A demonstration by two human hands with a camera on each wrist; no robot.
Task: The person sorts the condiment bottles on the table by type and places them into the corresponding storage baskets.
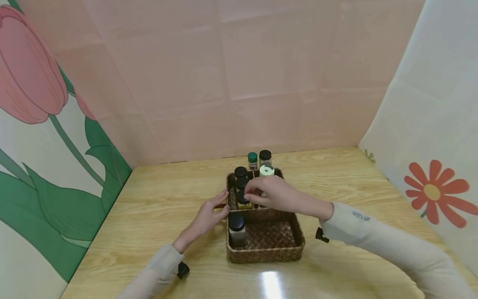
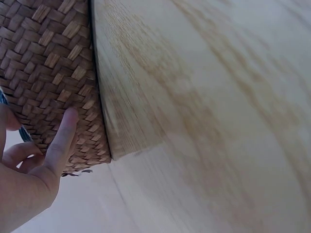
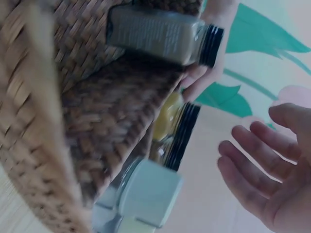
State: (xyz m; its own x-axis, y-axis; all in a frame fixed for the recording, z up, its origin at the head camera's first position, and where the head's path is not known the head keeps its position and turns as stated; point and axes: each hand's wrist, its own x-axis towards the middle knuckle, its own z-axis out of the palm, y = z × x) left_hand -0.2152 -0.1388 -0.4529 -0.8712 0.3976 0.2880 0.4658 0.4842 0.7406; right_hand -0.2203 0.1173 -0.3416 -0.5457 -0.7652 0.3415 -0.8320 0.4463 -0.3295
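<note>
A brown woven basket (image 1: 266,254) with a cross divider stands on the table. My left hand (image 1: 206,214) touches its left outer side; in the left wrist view a finger lies against the weave (image 2: 53,63). My right hand (image 1: 272,192) hovers over the back part, fingers loosely bent. In the right wrist view those fingers (image 3: 243,179) are apart from the jars and hold nothing. Under them is a black-lidded jar with yellow contents (image 3: 167,116); more black-lidded jars (image 1: 240,171) line up behind it. A pale-lidded container (image 1: 267,170) is beside them, partly hidden by my right hand.
One black-lidded jar (image 1: 237,230) stands at the left of the basket's front compartment. Beyond the back rim show a green-capped bottle (image 1: 252,160) and another black-lidded jar (image 1: 265,157). The wooden table (image 1: 160,199) meets a pink backdrop (image 1: 231,83) and printed side panels.
</note>
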